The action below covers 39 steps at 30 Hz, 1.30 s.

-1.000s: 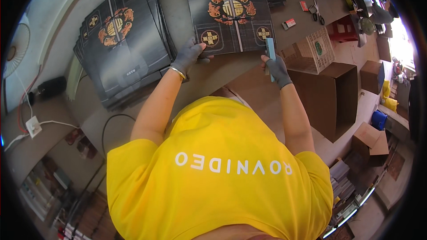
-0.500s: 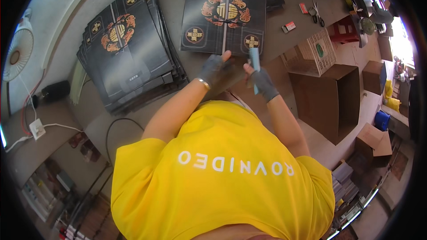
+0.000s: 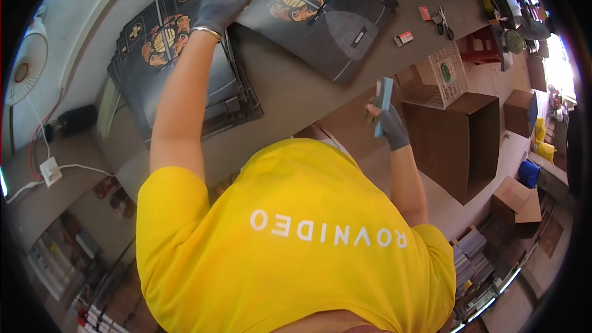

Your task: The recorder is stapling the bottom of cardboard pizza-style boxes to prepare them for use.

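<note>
My left hand (image 3: 223, 5), in a grey fingerless glove, reaches to the far left. Its thumb is stretched out over the left edge of a dark printed panel (image 3: 354, 34) with a gold and orange round emblem, and its fingers are apart, slightly blurred. The panel lies slanted, one corner towards me, a grey rounded shape printed on its near part. My right hand (image 3: 392, 128), gloved likewise, is closed round a light-blue stapler (image 3: 383, 102), held upright off the table's front edge. Left of the panel is a stack of similar dark panels (image 3: 216, 95), partly covered by my left arm.
On the table (image 3: 283, 89) at the right lie scissors (image 3: 443, 23) and two small red-and-white boxes (image 3: 404, 39). Beyond its right edge stand a cream plastic crate (image 3: 441, 77) and an open cardboard box (image 3: 453, 142). A fan (image 3: 26, 65) is at the far left.
My left hand has moved from the panel's near edge to the far left. The panel has turned and now lies slanted. My right hand has drawn right and nearer with the stapler.
</note>
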Motion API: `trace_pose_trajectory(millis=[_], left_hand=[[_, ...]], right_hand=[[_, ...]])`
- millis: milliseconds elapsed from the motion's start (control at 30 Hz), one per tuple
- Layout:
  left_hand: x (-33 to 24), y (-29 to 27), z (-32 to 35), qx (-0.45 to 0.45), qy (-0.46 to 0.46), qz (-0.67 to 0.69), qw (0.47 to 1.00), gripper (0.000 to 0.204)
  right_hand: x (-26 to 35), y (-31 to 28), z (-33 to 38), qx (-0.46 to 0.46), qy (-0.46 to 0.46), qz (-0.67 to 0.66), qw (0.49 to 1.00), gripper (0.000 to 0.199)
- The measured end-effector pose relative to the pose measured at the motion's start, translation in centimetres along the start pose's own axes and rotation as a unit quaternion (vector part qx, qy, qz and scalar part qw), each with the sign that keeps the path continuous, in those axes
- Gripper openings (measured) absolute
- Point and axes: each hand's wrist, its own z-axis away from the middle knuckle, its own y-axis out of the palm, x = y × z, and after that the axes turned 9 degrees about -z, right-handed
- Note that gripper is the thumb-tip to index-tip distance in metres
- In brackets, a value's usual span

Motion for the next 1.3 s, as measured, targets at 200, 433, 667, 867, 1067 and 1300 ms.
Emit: trace_pose_trajectory(millis=[200, 433, 667, 867, 1067, 1300], left_hand=[[-8.5, 2.0, 10.0, 0.638, -0.326, 0.223, 0.661, 0.064], [-15.3, 7.9, 18.3, 0.381, -0.365, 0.566, 0.633, 0.043], [-13.2, 7.8, 17.7, 0.360, -0.332, 0.550, 0.677, 0.028], [-14.0, 5.3, 16.9, 0.334, -0.346, 0.525, 0.702, 0.026], [-13.9, 7.0, 17.5, 0.299, -0.353, 0.563, 0.685, 0.031], [-11.1, 3.7, 15.2, 0.256, -0.440, 0.604, 0.613, 0.029]], right_hand=[[0.8, 4.1, -0.9, 0.043, 0.008, -0.003, 0.999, 0.028], [0.8, 3.8, -0.3, 0.119, 0.052, 0.232, 0.964, 0.030], [2.1, 7.9, -1.2, 0.133, 0.049, 0.229, 0.963, 0.039], [3.1, 10.0, -0.7, 0.114, 0.069, 0.284, 0.949, 0.036], [1.8, 11.2, -0.9, 0.089, 0.027, 0.277, 0.956, 0.037], [1.8, 6.3, -4.1, 0.012, 0.009, 0.094, 0.995, 0.032]])
